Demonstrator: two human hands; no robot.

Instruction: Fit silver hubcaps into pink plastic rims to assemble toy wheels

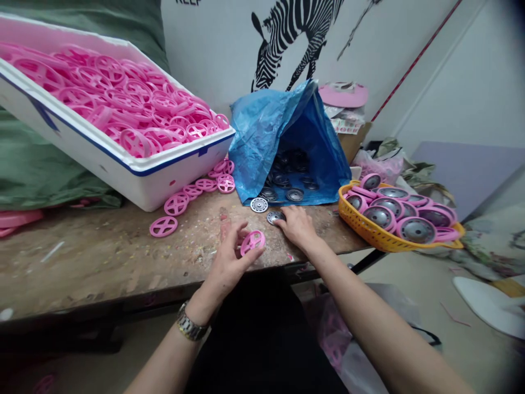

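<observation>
My left hand (233, 254) holds a pink plastic wheel ring (253, 242) with spokes, tilted between thumb and fingers just above the table's front part. At the mouth of the blue bag (262, 126), my right hand (297, 224) has its thumb and fingers on a grey hubcap disc (275, 218) lying on the wood. Another silver disc (259, 204) rests beside it. More dark grey discs (287, 169) lie inside the bag. Several loose pink rings (176, 203) are spread on the table to the left of my hands.
A white foam box (172, 183) heaped with pink rings stands tilted at the left. On the right, a yellow basket (365, 232) holds pink wheels with grey discs fitted, near the edge of the worn wooden table (102, 257). A pink cap (343, 94) sits behind the bag.
</observation>
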